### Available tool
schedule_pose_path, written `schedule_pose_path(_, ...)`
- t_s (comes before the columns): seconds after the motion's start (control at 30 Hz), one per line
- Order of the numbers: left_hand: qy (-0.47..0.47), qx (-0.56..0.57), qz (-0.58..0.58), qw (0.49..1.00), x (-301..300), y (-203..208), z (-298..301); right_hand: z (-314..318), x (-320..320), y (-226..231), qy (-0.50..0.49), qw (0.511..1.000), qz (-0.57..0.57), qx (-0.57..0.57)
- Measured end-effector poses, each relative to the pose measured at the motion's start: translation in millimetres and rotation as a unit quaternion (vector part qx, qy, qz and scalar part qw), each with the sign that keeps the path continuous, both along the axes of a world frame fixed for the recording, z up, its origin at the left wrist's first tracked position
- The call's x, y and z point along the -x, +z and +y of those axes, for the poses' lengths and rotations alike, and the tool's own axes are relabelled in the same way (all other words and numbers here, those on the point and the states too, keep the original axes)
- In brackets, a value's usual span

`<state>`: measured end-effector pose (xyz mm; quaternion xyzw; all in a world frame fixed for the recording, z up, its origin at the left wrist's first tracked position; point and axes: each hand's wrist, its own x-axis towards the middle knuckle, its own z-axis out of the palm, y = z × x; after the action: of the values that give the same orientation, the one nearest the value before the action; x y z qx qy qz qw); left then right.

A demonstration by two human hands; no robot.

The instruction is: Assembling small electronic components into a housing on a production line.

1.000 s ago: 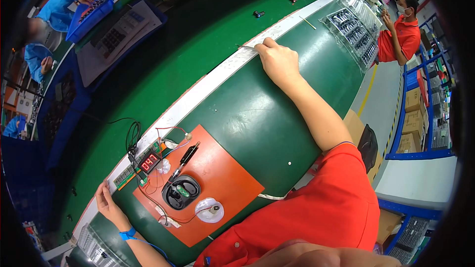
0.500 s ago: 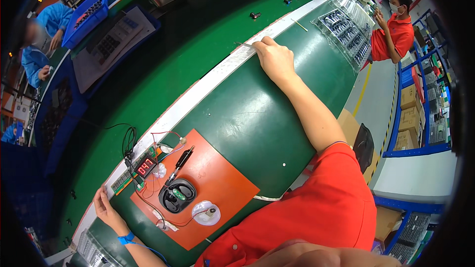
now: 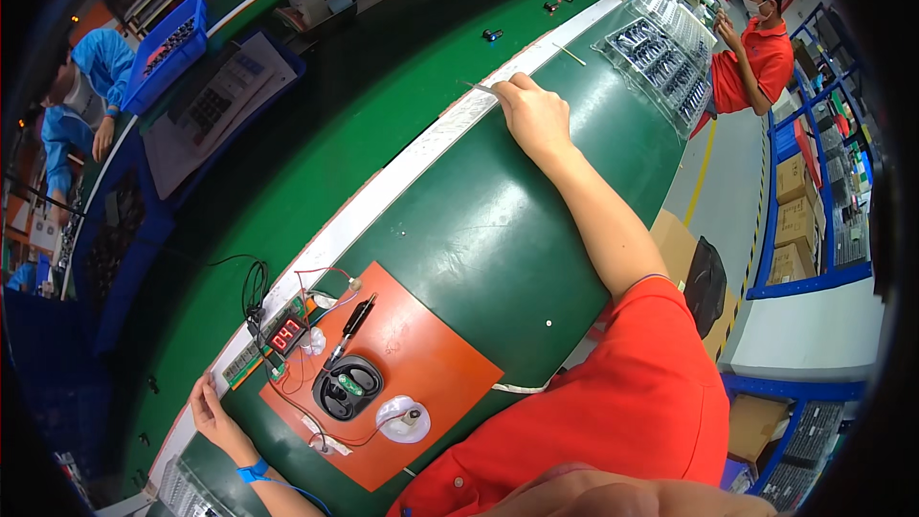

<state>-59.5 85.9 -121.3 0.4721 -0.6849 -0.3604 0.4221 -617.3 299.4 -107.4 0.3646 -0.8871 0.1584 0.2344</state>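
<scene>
My right hand (image 3: 536, 117) is closed at the far edge of the green work mat, gripping a thin metal tool (image 3: 481, 88) that looks like tweezers. Its tip points out over the white rail. My left hand (image 3: 212, 414) rests on the rail at the lower left, fingers extended and holding nothing; a blue wrist strap (image 3: 255, 471) is on that arm. Between my arms, an orange mat (image 3: 450, 364) carries a black earbud charging case (image 3: 347, 387), a black pen (image 3: 356, 321) and a white round pad (image 3: 404, 418) with wires. A circuit board with a red digital display (image 3: 286, 336) stands beside the mat.
Beyond the white rail (image 3: 402, 168) runs a green conveyor belt (image 3: 383, 115) with small dark earbuds on it. Clear trays of parts (image 3: 661, 62) stand at the far right, near a co-worker in red. Across the belt, a person in blue sits by a blue bin (image 3: 172, 48).
The view has shifted slightly. Both my hands keep nearly the same places on the rail. Across the belt, the person in blue has moved their head and arms.
</scene>
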Motion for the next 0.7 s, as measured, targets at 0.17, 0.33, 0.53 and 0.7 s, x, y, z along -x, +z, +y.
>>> schedule_pose_path(0.17, -0.003, -0.001, 0.005, 1.000, -1.1, -1.1, -0.5, -1.5, 2.5, -1.1, 0.007, 1.000, 0.007, 0.018)
schedule_pose_path(0.33, 0.000, 0.000, 0.002, 1.000, -0.7, -0.8, -1.0, 0.5, 2.8, 3.3, 0.007, 1.000, 0.001, 0.028)
schedule_pose_path(0.53, -0.004, 0.005, 0.004, 1.000, 0.3, 0.0, -0.3, 5.5, 6.0, -0.4, -0.029, 0.999, -0.018, -0.007)
schedule_pose_path(0.7, -0.004, 0.003, -0.003, 1.000, 0.4, -0.5, 0.8, 4.4, 14.6, -3.9, -0.038, 0.998, -0.024, -0.035)
